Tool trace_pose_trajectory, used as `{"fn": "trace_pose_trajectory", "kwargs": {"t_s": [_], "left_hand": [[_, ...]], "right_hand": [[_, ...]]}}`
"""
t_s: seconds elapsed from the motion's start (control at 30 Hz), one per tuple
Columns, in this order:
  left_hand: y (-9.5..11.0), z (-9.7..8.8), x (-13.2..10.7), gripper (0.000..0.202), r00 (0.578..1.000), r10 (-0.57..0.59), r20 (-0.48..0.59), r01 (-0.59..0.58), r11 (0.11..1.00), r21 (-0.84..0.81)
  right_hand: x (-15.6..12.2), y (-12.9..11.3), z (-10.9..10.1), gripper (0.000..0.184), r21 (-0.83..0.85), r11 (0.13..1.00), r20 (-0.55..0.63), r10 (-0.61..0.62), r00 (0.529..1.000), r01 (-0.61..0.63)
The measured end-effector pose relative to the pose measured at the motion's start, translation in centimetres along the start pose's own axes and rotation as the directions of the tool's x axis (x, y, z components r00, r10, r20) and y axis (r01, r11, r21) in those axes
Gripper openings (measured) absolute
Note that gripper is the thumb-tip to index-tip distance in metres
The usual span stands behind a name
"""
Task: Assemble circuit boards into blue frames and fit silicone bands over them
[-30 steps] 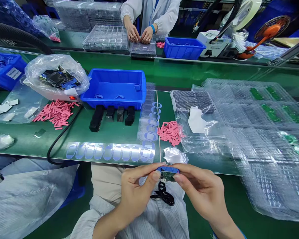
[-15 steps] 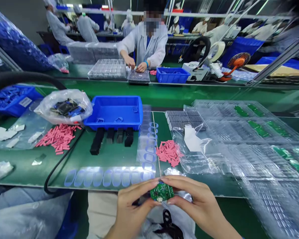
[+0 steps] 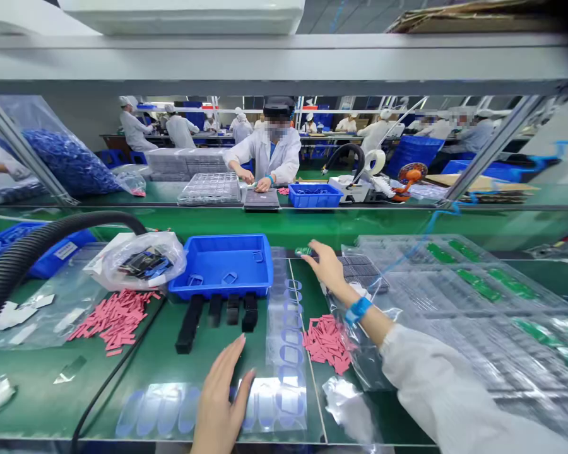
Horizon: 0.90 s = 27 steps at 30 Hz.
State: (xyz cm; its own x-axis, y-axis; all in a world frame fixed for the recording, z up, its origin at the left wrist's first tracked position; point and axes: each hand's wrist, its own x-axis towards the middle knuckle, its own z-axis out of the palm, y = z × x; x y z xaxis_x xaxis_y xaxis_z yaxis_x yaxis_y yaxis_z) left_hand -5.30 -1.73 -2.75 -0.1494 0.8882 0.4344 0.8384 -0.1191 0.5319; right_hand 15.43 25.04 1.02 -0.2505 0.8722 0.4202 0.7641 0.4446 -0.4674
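Observation:
My right hand reaches forward over the bench, pinching a small green circuit board just right of the blue bin. A blue band sits on that wrist. My left hand lies flat with fingers stretched out on a clear strip of oval stickers near the front edge. It holds nothing. A pile of pink strips lies between my two arms.
Black blocks stand before the blue bin. A bag of parts, more pink strips and a black hose are at left. Clear trays with green boards fill the right. A person in white works across the belt.
My hands parted from the board near my lap. The right hand carried the green board forward beside the blue bin. The left hand dropped flat onto the sticker strip. The view tilted up.

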Motion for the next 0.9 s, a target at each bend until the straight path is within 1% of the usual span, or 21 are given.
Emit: {"fn": "trace_pose_trajectory", "kwargs": {"t_s": [0.03, 0.1, 0.2, 0.3, 0.37, 0.4, 0.47, 0.53, 0.6, 0.67, 0.73, 0.8, 0.9], "left_hand": [[0.0, 0.0, 0.0, 0.043, 1.0, 0.01, 0.002, -0.01, 1.0, -0.007], [0.0, 0.1, 0.0, 0.04, 1.0, 0.018, 0.01, -0.018, 1.0, -0.021], [0.1, 0.1, 0.1, 0.032, 0.999, -0.007, 0.048, 0.008, 1.0, -0.019], [0.2, 0.1, 0.2, 0.024, 0.997, 0.015, 0.077, -0.015, 1.0, -0.009], [0.4, 0.1, 0.2, 0.021, 0.996, 0.039, 0.079, -0.038, 0.999, -0.013], [0.5, 0.2, 0.2, 0.02, 0.996, 0.045, 0.079, -0.044, 0.999, -0.017], [0.6, 0.1, 0.2, 0.019, 0.996, 0.046, 0.08, -0.044, 0.999, -0.021], [0.8, 0.1, 0.2, 0.019, 0.996, 0.044, 0.082, -0.042, 0.999, -0.025], [0.9, 0.0, 0.1, 0.02, 0.995, 0.044, 0.085, -0.042, 0.999, -0.032], [1.0, -0.1, 0.1, 0.02, 0.995, 0.045, 0.087, -0.042, 0.998, -0.046], [1.0, -0.1, 0.1, 0.021, 0.995, 0.045, 0.087, -0.039, 0.997, -0.066], [1.0, -0.1, 0.1, 0.02, 0.995, 0.04, 0.089, -0.032, 0.995, -0.094], [1.0, -0.2, 0.2, 0.02, 0.996, 0.018, 0.086, -0.005, 0.989, -0.146]], "right_hand": [[0.8, 0.6, 0.6, 0.033, -0.033, 0.999, -0.04, 0.033, 0.999, -0.035], [1.3, 1.5, 1.6, 0.037, -0.086, 0.993, -0.09, 0.078, 0.993, -0.086], [0.7, 2.8, 2.6, 0.036, -0.14, 0.985, -0.096, 0.093, 0.991, -0.106], [0.3, 3.5, 2.6, 0.033, -0.168, 0.982, -0.066, 0.074, 0.995, -0.084], [0.4, 3.2, 2.0, 0.032, -0.169, 0.984, -0.051, 0.048, 0.998, -0.056], [0.3, 2.7, 1.7, 0.031, -0.163, 0.986, -0.045, 0.029, 0.999, -0.036], [-0.3, 0.9, 0.9, 0.029, -0.135, 0.991, -0.023, -0.027, 0.999, 0.024], [-1.9, -1.8, 0.3, 0.025, -0.088, 0.99, 0.029, -0.104, 0.994, 0.106], [-4.2, -5.0, 0.2, 0.023, -0.033, 0.981, 0.116, -0.187, 0.976, 0.192], [-6.6, -8.0, 0.7, 0.031, 0.012, 0.968, 0.224, -0.247, 0.943, 0.251], [-8.4, -10.2, 1.6, 0.041, 0.021, 0.966, 0.316, -0.252, 0.915, 0.259], [-9.3, -11.3, 2.5, 0.044, 0.015, 0.969, 0.387, -0.232, 0.892, 0.245], [-9.6, -11.2, 3.2, 0.035, 0.033, 0.971, 0.472, -0.225, 0.852, 0.238]]}}
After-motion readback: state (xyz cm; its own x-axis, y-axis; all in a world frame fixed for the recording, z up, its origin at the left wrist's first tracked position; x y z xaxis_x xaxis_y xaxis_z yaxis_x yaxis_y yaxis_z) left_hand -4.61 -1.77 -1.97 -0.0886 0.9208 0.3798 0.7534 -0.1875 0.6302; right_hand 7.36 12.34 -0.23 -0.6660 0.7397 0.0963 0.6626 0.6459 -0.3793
